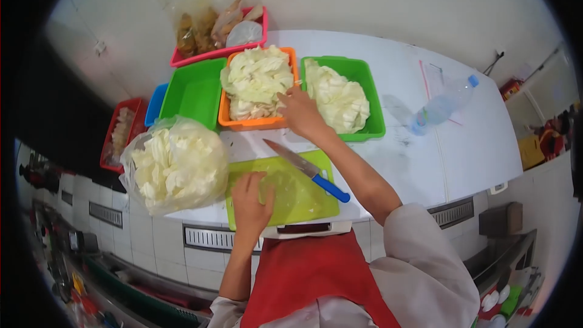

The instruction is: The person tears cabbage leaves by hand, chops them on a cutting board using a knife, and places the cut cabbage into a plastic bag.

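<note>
My left hand (250,199) lies over the left part of the yellow-green cutting board (291,191), fingers stretched out and holding nothing. A knife (303,166) with a blue handle rests across the board, its tip past the far edge. My right hand (299,112) reaches to the right side of an orange bin (258,124), fingers apart against the cut cabbage (258,76) heaped in it. Whether its fingertips touch the leaves is hard to make out. Right of that hand, a large cabbage piece (337,100) sits in a green bin (372,109).
A clear bag of cabbage pieces (176,167) stands left of the board. Behind it are a green bin (194,91), a blue bin (156,104) and a red bin (138,118). A pink bin (182,61) holds bagged food. A plastic bottle (443,106) lies at right.
</note>
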Motion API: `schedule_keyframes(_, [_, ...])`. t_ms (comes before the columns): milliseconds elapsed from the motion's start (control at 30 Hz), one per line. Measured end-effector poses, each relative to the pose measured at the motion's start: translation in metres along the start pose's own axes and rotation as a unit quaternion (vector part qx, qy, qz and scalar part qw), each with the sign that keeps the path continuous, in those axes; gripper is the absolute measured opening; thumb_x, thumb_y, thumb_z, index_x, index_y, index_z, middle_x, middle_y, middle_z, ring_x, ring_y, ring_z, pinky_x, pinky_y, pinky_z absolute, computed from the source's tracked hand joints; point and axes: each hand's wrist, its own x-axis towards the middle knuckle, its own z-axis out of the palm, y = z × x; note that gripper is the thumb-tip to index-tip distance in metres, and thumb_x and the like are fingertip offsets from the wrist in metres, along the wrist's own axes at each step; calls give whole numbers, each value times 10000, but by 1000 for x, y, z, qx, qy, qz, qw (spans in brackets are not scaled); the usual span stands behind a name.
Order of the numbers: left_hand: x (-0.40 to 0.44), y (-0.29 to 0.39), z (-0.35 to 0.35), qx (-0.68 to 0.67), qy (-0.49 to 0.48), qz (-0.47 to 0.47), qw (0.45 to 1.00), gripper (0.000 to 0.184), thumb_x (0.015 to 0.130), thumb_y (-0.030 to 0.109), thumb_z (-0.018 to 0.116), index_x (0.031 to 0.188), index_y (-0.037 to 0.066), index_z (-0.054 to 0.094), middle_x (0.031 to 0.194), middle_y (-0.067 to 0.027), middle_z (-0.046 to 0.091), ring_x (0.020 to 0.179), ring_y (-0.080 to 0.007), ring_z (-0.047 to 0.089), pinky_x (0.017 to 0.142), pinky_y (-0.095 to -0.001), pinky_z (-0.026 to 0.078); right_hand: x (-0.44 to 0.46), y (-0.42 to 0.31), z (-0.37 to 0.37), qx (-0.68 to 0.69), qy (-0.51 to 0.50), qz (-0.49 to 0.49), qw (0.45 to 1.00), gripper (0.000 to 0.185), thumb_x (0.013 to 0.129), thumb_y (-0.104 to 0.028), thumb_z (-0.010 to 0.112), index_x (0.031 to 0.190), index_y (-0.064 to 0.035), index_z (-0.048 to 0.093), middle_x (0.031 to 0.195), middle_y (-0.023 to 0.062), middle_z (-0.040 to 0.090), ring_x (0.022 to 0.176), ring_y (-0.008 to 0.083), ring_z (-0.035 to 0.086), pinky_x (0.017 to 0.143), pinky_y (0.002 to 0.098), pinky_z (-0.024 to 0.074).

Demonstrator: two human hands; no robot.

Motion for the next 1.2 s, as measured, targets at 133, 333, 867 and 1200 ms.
schedule_keyframes(133, [-2, 1, 6, 59, -71, 18, 996, 334, 903, 166, 780, 1208, 63, 692, 1182, -155, 677, 1080, -378, 636, 931, -499, 462, 10, 31, -24, 1, -26, 34, 999, 283, 922, -51, 610, 1172, -2, 734, 1076, 231, 687, 1049, 429, 655, 921, 507, 551])
schedule_keyframes(333, [-23, -23, 0, -7, -91, -38, 995, 294, 910, 133, 776, 1166, 7, 706, 1098, -191, 691, 1033, -428, 641, 924, -503, 487, 5, 175, -81, -289, -222, 305, 880, 126, 941, -172, 630, 952, -97, 731, 1080, 169, 739, 1019, 327, 704, 746, 517, 534])
schedule_keyframes(867, [-10, 5, 3, -168, -51, -87, 981, 198, 941, 26, 722, 1126, -39, 700, 1063, -162, 711, 893, -247, 683, 819, -363, 544, -23, 133, -98, -152, 27, 125, 980, 232, 942, -91, 590, 1134, 33, 626, 945, 276, 704, 905, 466, 694, 784, 542, 563])
schedule_keyframes(1200, [24, -11, 29, -355, -33, -159, 921, 461, 972, 102, 748, 1413, 55, 623, 1275, -87, 698, 980, -181, 692, 796, -311, 590, -68, -26, -59, 147, -366, -42, 918, 638, 842, -36, 782, 1435, -48, 547, 1143, 226, 648, 1091, 450, 644, 940, 506, 542])
